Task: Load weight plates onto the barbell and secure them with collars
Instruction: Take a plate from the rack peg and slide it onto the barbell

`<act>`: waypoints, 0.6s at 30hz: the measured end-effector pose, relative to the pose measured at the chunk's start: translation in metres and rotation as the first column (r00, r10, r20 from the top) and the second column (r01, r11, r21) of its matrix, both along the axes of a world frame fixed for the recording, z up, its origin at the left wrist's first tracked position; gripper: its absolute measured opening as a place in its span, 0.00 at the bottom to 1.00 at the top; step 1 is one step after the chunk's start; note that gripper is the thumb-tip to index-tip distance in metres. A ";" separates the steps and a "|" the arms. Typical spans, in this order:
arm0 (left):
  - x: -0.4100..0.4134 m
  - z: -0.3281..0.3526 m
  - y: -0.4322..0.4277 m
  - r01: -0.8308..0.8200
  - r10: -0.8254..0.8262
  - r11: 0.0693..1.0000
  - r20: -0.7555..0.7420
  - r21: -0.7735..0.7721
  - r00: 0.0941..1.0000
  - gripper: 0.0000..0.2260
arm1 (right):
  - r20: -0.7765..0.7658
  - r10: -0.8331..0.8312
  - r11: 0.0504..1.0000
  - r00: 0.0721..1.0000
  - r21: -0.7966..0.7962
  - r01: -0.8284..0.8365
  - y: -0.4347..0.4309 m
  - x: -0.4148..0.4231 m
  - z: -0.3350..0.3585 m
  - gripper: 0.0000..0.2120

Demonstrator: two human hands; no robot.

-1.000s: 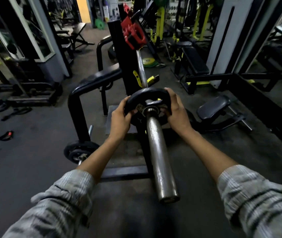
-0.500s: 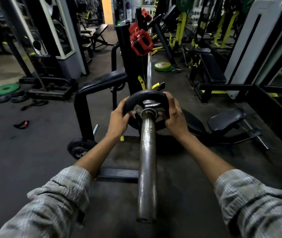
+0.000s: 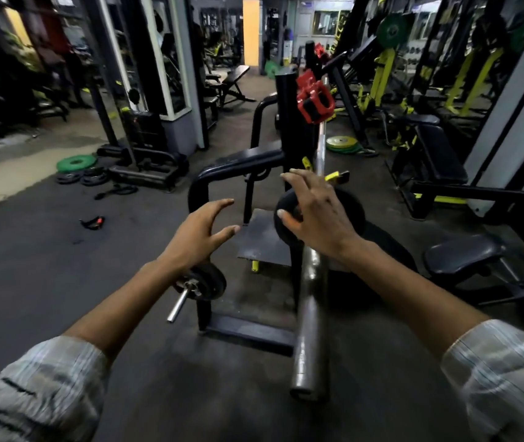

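A steel barbell (image 3: 310,317) runs away from me, its sleeve end near the bottom centre. A small black weight plate (image 3: 348,204) sits on the sleeve, partly hidden behind my right hand (image 3: 313,215). That hand hovers in front of the plate with fingers spread and holds nothing. My left hand (image 3: 198,231) is off to the left, away from the plate, fingers spread and empty. A red collar (image 3: 313,100) rests high up on the black rack upright (image 3: 289,129).
A black rack frame (image 3: 222,167) stands left of the bar, with a small plate on a peg (image 3: 201,283) below my left wrist. Green and black plates (image 3: 77,170) lie on the floor at left, yellow-green plates (image 3: 343,143) beyond. Benches stand to the right.
Both hands have let go of the black plate and pulled back from it with fingers spread; the left hand moved left. My view has risen and shifted right.
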State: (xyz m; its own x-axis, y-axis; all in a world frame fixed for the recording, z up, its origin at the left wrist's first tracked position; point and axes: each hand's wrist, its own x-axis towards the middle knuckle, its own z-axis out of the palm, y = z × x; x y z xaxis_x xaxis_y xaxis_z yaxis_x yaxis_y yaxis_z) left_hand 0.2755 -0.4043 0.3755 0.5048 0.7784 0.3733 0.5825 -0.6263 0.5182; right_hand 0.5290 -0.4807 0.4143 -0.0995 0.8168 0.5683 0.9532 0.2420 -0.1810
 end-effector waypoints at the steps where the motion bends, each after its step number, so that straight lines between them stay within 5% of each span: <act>1: -0.017 -0.001 0.000 -0.008 0.008 1.000 -0.019 0.004 1.000 0.28 | 0.032 0.031 0.999 0.999 -0.018 -0.031 0.003 -0.015 0.002 0.30; 10: -0.164 -0.025 0.015 -0.021 0.016 0.997 -0.079 -0.069 0.997 0.26 | 0.290 0.170 0.969 0.942 -0.221 -0.107 0.028 -0.141 -0.010 0.27; 18: -0.264 -0.095 0.046 0.023 -0.068 0.978 -0.209 -0.208 0.976 0.26 | 0.250 0.107 0.876 0.962 -0.481 0.028 0.047 -0.244 -0.097 0.28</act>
